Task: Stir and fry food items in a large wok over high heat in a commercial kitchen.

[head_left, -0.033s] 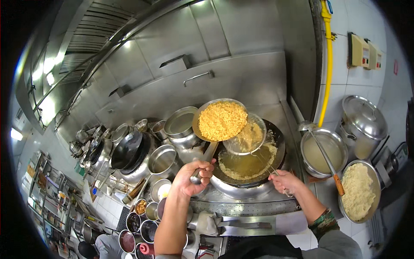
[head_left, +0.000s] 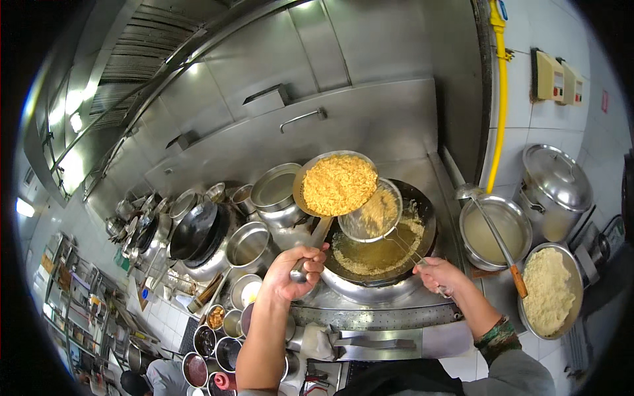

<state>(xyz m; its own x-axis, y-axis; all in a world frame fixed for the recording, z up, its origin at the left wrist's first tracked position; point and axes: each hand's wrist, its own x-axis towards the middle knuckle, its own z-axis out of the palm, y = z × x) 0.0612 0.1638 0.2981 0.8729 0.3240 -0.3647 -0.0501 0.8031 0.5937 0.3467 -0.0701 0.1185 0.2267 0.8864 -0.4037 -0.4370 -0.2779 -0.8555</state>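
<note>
My left hand (head_left: 298, 270) is closed round the handle of a large round skimmer (head_left: 300, 194), raised above the left side of a wok. Golden fried crumbs (head_left: 340, 183) are heaped in the skimmer. In my right hand (head_left: 438, 274) is the thin wire handle of a mesh strainer (head_left: 389, 224), which hangs over the wok with more crumbs in it. The strainer's left edge sits beside and partly behind the skimmer; whether they touch I cannot tell. Beneath them, the dark wok (head_left: 428, 241) holds yellowish oil (head_left: 376, 252) with pale crumbs round its edge.
To the right stand a pot of cloudy liquid (head_left: 485, 241), a ladle (head_left: 498, 237) across it, a bowl of pale flour-like crumbs (head_left: 548, 290) and a lidded steel pot (head_left: 558, 185). Several pots and another wok (head_left: 198, 231) line the left. Sauce containers (head_left: 196, 369) stand at lower left.
The mesh strainer has shifted a little to the left, and its bowl is tilted differently. The skimmer and my left hand have hardly moved.
</note>
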